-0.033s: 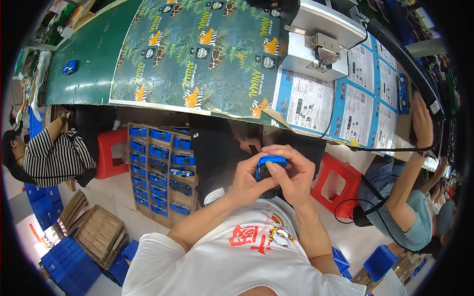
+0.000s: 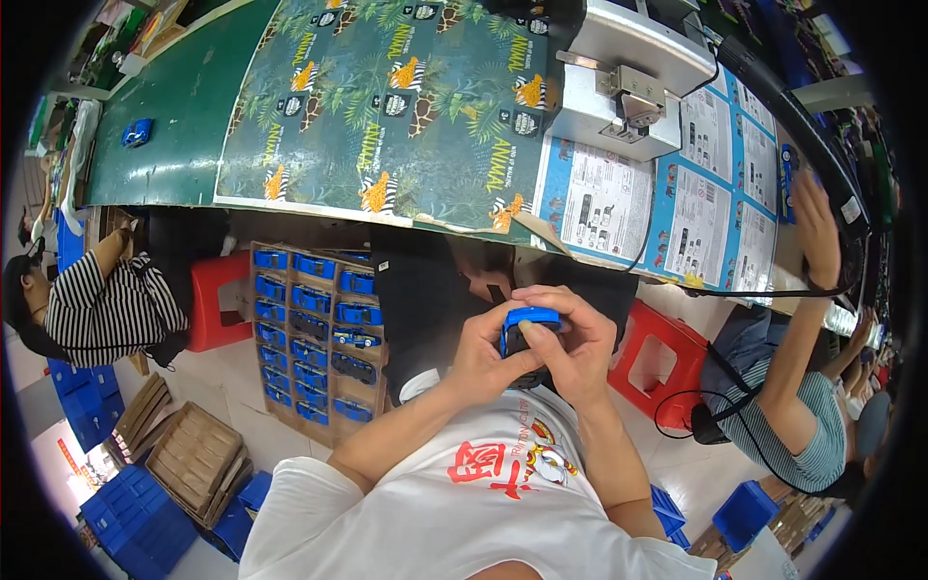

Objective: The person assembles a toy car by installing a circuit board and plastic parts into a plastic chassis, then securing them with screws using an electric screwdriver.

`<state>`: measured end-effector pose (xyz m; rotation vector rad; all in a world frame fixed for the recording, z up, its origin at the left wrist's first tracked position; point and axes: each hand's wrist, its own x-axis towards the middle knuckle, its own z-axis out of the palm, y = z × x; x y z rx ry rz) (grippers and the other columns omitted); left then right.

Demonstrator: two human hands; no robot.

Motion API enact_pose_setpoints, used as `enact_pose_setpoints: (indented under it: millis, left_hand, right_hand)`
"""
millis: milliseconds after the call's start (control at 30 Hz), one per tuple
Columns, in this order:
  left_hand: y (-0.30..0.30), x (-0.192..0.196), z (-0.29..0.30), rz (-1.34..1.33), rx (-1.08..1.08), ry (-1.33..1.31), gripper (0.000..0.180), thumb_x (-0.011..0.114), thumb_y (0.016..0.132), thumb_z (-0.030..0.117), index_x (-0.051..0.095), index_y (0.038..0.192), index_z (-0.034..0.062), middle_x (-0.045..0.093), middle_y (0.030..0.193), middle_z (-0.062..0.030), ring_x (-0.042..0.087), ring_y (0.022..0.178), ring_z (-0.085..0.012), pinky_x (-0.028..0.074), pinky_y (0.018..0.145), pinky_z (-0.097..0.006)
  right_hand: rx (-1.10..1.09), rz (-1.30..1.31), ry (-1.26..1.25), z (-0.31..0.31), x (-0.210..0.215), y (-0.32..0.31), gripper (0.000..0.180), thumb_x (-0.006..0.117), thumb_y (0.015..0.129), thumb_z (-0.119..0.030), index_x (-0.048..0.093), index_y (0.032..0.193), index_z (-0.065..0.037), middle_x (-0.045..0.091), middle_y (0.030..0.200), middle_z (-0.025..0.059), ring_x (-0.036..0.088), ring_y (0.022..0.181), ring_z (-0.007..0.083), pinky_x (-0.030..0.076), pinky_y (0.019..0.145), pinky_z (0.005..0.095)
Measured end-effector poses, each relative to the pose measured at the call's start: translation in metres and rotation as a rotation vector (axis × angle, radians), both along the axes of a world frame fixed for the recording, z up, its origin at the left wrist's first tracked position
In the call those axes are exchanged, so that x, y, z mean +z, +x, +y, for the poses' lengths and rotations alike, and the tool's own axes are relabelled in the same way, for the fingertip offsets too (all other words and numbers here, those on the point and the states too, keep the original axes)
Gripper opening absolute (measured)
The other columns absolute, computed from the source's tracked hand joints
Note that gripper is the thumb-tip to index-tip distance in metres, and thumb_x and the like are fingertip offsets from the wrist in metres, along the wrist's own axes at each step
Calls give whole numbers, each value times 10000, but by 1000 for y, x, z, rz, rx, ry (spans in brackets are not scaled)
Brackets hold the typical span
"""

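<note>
A blue and black toy car (image 2: 531,316) is held between my two hands, in front of my chest and below the table's near edge. My left hand (image 2: 486,350) is closed round its left side. On the other side my right hand (image 2: 578,346) grips it, with the thumb pressed on the dark part. The fingers cover much of the car, so its underside and far end are hidden. To the left, a cardboard tray (image 2: 325,385) holds rows of blue toy cars, a few of them darker.
Ahead runs a green table (image 2: 184,116) covered partly by printed sheets (image 2: 435,126), with a metal machine (image 2: 619,101) on it. Another blue toy car (image 2: 136,132) lies at far left. Red stools (image 2: 659,353) flank me. At right a co-worker's hand (image 2: 820,232) reaches near a blue car (image 2: 788,184).
At the right, the co-worker's hand has shifted slightly left, over part of the blue car. My hands and the toy car in them look nearly the same.
</note>
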<state>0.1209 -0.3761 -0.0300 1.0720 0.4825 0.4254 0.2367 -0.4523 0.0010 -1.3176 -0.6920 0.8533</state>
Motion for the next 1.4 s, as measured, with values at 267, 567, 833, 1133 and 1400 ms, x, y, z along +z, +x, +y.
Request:
enact_pose_setpoints:
  millis: [267,567,833,1133,1400]
  left_hand:
    - [-5,16,3,-43,-40,140,271,761,784,95,650,1011,-2,681,887,-65,622,793,-107,492,715,-266]
    - [-8,17,2,-71,-85,173,304,777,786,116,652,1032,-13,680,884,-80,631,792,-121,499,722,-271]
    - [-3,-7,-6,61,-88,-90,346,724,848,121,601,1147,-3,663,1010,-57,601,934,-104,493,815,-282]
    - [-4,-26,-15,64,-76,-135,330,719,842,123,611,1128,0,676,1018,-50,628,923,-113,505,824,-275]
    - [-6,-44,-21,94,-118,-235,306,696,852,84,612,1136,5,677,1030,-60,628,948,-120,500,842,-280]
  right_hand:
    - [26,-5,38,-6,14,-6,331,707,801,43,630,1123,47,631,1184,198,641,1034,211,527,853,295]
    - [-9,0,135,-10,10,-9,279,711,784,56,644,1055,51,648,1125,223,660,981,222,536,832,301]
    - [-90,289,-60,-10,-13,-9,225,651,893,-39,636,1102,43,666,1137,150,633,969,131,517,835,261]
    - [-127,185,-84,-18,-44,-16,186,649,901,-50,644,1066,34,690,1086,136,640,933,115,527,803,252]
    - [-196,59,-175,-25,-61,-19,192,662,901,-63,671,1064,37,718,984,98,643,803,78,518,712,218]
